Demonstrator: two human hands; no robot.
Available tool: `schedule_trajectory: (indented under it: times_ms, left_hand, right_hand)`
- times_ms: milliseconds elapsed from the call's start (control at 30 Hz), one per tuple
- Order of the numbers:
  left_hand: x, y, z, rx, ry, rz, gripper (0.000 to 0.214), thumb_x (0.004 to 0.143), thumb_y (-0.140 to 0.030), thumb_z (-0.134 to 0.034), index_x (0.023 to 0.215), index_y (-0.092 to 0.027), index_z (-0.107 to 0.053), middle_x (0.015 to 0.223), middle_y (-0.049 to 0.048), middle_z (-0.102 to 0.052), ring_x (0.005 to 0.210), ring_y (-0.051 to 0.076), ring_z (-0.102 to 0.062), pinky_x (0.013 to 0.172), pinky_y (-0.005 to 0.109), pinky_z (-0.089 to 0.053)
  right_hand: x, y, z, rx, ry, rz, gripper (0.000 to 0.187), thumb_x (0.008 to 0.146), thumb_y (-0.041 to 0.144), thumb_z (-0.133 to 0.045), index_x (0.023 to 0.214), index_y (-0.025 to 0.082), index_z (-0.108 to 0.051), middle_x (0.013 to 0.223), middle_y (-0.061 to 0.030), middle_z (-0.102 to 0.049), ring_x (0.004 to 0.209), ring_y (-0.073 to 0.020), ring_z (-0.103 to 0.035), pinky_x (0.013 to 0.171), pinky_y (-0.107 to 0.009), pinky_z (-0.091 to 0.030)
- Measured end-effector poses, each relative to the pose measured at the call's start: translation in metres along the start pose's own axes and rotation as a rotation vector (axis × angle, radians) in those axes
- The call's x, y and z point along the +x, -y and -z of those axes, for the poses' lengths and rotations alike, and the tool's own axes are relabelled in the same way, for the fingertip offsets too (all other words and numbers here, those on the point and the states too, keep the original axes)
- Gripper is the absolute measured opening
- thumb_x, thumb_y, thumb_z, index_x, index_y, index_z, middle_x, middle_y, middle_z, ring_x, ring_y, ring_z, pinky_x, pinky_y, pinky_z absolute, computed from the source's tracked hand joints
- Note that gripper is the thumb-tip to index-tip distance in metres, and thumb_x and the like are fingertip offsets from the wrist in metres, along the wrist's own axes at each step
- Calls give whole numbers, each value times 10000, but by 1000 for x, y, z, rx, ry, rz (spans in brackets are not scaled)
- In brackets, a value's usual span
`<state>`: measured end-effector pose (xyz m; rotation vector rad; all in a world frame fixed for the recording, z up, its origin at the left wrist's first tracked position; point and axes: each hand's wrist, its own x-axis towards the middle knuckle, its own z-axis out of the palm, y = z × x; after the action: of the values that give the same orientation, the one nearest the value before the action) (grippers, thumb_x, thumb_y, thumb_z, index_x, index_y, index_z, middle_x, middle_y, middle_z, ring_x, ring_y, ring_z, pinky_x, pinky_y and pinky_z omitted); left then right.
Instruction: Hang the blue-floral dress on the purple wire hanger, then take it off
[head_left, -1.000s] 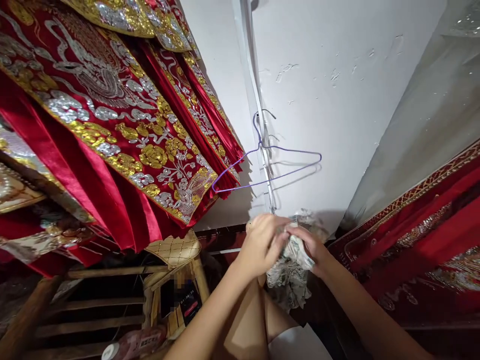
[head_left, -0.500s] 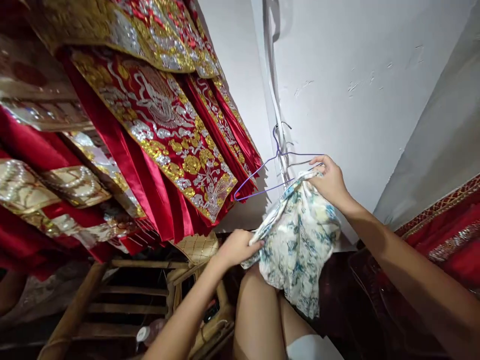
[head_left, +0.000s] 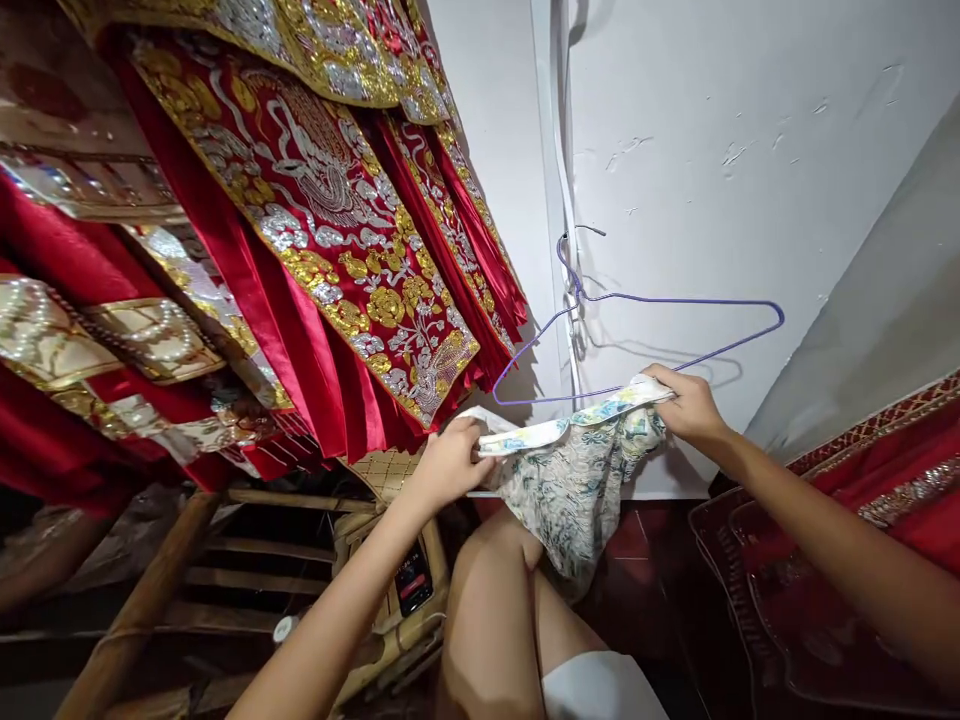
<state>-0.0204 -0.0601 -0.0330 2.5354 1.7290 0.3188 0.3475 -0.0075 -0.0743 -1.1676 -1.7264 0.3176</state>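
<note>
A white garment with a blue-green floral print (head_left: pixel 566 490) hangs between my two hands, its light waistband-like edge stretched nearly level; I cannot tell its exact kind. My left hand (head_left: pixel 454 460) pinches the left end of that edge. At the other end, my right hand (head_left: pixel 686 400) grips the edge between thumb and fingers. Just above the cloth, a purple wire hanger (head_left: pixel 675 300) hangs by its hook from a pale strip on the wall. The hanger's lower bar lies close behind the garment's edge; whether they touch is unclear.
Red costumes with gold and silver embroidery (head_left: pixel 375 280) hang at the left. Below them stands a bamboo chair (head_left: pixel 247 550) with a phone (head_left: pixel 412 580) and a white-capped bottle (head_left: pixel 285 628). Red fabric (head_left: pixel 892 490) is at the right. A white wall (head_left: pixel 675 180) rises ahead.
The garment's edge has been pulled wider and lower, away from the hanger. My right hand has moved down off the hanger's right side, and the left hand has shifted slightly left and up.
</note>
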Motion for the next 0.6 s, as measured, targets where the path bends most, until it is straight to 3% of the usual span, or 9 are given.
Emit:
schedule_trajectory:
  times_ms: [67, 167, 267, 333, 400, 467, 500, 567, 600]
  left_hand:
    - [18, -2, 3, -161, -108, -39, 156, 784, -260, -629, 709, -199, -507, 950, 104, -638, 917, 264, -613, 809, 369, -482]
    - [43, -13, 9, -430, -199, -105, 142, 747, -191, -585, 689, -204, -456, 820, 26, -587, 780, 190, -560, 745, 309, -457]
    - [62, -28, 20, -638, -262, -179, 39, 781, -180, -552, 807, -191, -525, 823, -3, -600, 781, 164, -559, 747, 278, -452]
    - [72, -34, 29, -699, -310, -209, 179, 793, -169, -545, 967, -186, -580, 905, 5, -637, 821, 162, -583, 769, 275, -460]
    - [80, -35, 40, -769, -305, -227, 333, 801, -173, -552, 1127, -188, -613, 1025, 29, -675, 895, 173, -617, 817, 287, -473]
    - [86, -30, 48, -884, -235, -214, 370, 816, -224, -588, 1177, -184, -658, 1073, 50, -709, 949, 198, -647, 847, 304, -488]
    - [88, -26, 52, -945, -188, -195, 360, 816, -261, -625, 1161, -182, -691, 1075, 56, -727, 961, 210, -659, 852, 309, -495]
    - [92, -17, 56, -1080, -107, -127, 361, 778, -317, -717, 1113, -184, -743, 1056, 61, -760, 946, 223, -684, 834, 306, -510]
    - [95, -13, 57, -1149, -62, -88, 381, 748, -333, -760, 1097, -183, -758, 1036, 63, -773, 918, 224, -697, 814, 303, -518]
  right_hand:
    - [1, 8, 15, 74, -25, -35, 118, 693, 223, -531, 737, 213, -639, 627, 16, -598, 621, -169, -538, 579, -252, -380]
    - [2, 20, 26, 134, -4, -100, 94, 652, 229, -546, 680, 211, -633, 597, 22, -580, 604, -165, -530, 549, -248, -380]
    - [-3, 33, 22, 190, 92, -140, 109, 640, 223, -550, 684, 212, -649, 602, 17, -597, 608, -176, -553, 535, -252, -399]
    - [-6, 41, 17, 213, 155, -163, 125, 667, 236, -559, 716, 208, -671, 625, 8, -616, 615, -181, -566, 536, -256, -415]
    - [-8, 45, 16, 174, 185, -184, 254, 703, 246, -566, 889, 206, -733, 700, -3, -656, 610, -177, -572, 539, -259, -424]
    - [-4, 43, 24, 65, 92, -201, 555, 711, 237, -588, 1258, 226, -683, 808, -16, -696, 618, -179, -584, 556, -267, -437]
    - [2, 40, 31, 2, 5, -202, 735, 701, 232, -611, 1434, 233, -563, 858, -24, -708, 635, -187, -596, 577, -275, -450]
    - [21, 30, 50, -100, -172, -196, 926, 674, 240, -652, 1564, 206, -398, 924, -49, -723, 702, -218, -627, 642, -306, -480]
    - [33, 25, 61, -132, -223, -206, 887, 666, 259, -663, 1526, 181, -463, 928, -65, -730, 741, -237, -641, 673, -324, -491]
